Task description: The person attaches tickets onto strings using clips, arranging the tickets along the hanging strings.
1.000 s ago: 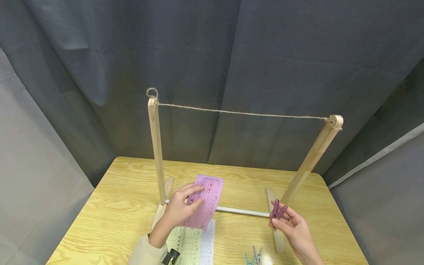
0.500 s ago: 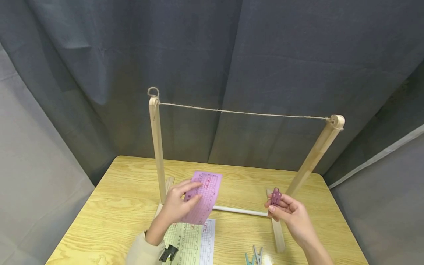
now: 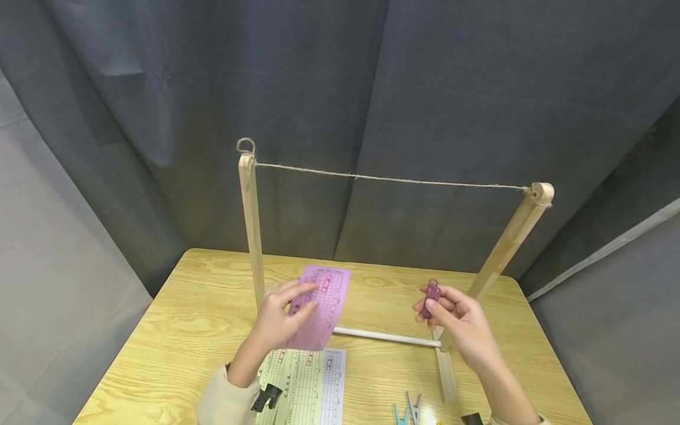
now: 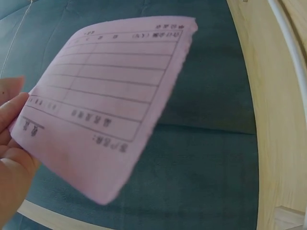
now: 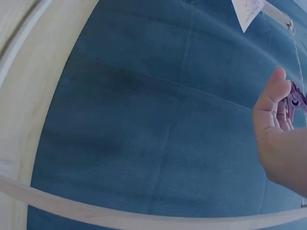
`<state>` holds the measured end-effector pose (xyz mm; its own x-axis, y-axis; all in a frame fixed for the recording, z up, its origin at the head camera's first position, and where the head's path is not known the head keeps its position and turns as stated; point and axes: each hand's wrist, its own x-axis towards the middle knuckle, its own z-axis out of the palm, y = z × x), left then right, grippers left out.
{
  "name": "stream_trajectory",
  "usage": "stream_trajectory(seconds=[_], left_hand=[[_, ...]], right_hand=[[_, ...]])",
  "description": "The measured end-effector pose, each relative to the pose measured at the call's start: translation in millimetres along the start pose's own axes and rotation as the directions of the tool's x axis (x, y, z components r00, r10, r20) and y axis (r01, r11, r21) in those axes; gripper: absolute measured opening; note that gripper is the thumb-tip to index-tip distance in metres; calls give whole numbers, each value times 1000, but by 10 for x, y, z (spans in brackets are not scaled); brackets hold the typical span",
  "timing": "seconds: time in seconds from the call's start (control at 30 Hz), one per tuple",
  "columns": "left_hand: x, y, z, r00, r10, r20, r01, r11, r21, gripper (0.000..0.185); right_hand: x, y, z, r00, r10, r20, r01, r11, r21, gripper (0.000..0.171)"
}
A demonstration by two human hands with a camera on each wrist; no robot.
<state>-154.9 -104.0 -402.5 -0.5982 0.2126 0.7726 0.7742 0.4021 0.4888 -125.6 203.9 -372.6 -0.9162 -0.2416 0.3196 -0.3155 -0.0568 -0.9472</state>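
My left hand [image 3: 281, 316] pinches a pink printed form [image 3: 321, 307] by its left edge, raised over the table. Ruled rows cover the slip [image 4: 105, 81] in the left wrist view, and its far edge looks torn and uneven. On the right, my right hand [image 3: 459, 321] holds a purple clothespin [image 3: 431, 298] between thumb and fingers, below the string. Part of that clothespin [image 5: 294, 101] shows past the thumb in the right wrist view. A twine line [image 3: 390, 179] stretches above both hands between two wooden posts.
The left post [image 3: 251, 230] and right post [image 3: 510, 239] are joined low down by a white rod [image 3: 385, 336]. Yellow-green and white forms [image 3: 308, 386] lie at the front of the wooden table [image 3: 159, 342]. Near them are a teal clothespin [image 3: 401, 415] and a grey clothespin [image 3: 414, 406].
Both hands have risen a little; the right one has also shifted left. The purple clothespin has turned in the right fingers, and the pink form has moved slightly up and left.
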Motion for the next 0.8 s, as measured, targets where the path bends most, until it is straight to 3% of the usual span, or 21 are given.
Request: stream_trajectory(seconds=[0.13,0.5,0.8], left_hand=[[61,-23,-35,998,52,-31,-52,999,-15,27],[295,-43,-217,992,67,-111,-74,996,-56,25],[583,-30,-297,982,97,-163,-108,992,-62,24]], right_hand=[[57,-60,30,1000,4,24,-3,1000,-9,19],[226,-222,150,982,-97,162,99,995,-6,24],[420,-453,261,992,-95,82,101,992,-75,34]])
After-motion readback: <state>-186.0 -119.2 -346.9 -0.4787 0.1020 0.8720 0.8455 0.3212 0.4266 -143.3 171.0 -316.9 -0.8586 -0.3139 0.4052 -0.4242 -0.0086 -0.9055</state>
